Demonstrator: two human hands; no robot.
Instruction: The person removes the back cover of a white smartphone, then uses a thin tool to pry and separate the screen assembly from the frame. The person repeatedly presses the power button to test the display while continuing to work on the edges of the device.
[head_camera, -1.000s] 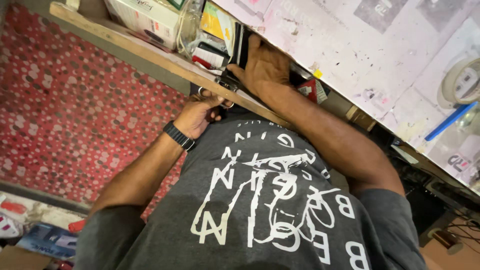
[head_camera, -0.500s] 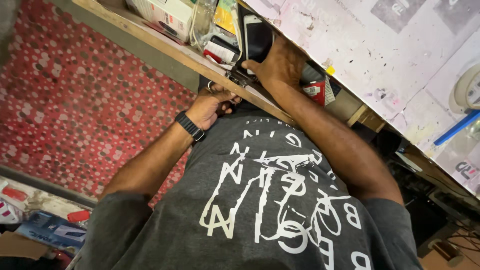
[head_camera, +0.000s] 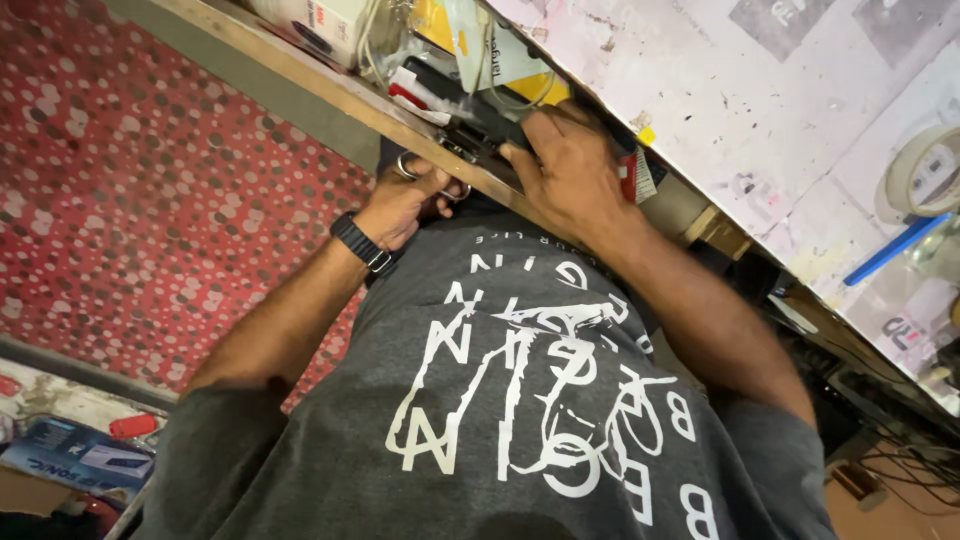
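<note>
A pair of scissors (head_camera: 432, 180) with metal ring handles sits at the wooden front edge of the bench (head_camera: 300, 80), just under the lip, against the person's grey printed shirt (head_camera: 520, 400). Only the two loops show clearly; the blades are hidden, so which way the long axis points cannot be told for certain, though the handles lie roughly along the bench edge.

The left hand (head_camera: 405, 205) is curled narrow around those handles, fingers through or over the loops, and a black watch (head_camera: 360, 243) sits on its wrist. Whether the blades stand apart or together cannot be seen.

The right hand (head_camera: 570, 170) lies palm-down on the bench top just beside the left, fingers (head_camera: 520, 155) bent and pressing on a dark flat object (head_camera: 470, 120) that runs along the edge towards the upper left. The hand is half closed over it; how firmly it grips cannot be told.

Beyond the dark object lie a white box (head_camera: 320, 20), looped cables (head_camera: 380, 40) and a yellow packet (head_camera: 545, 90). Further right on the paint-speckled pale bench top are a roll of tape (head_camera: 925, 170) and a blue pen (head_camera: 890, 250). The floor below has a red carpet with pale dots (head_camera: 130, 200).
</note>
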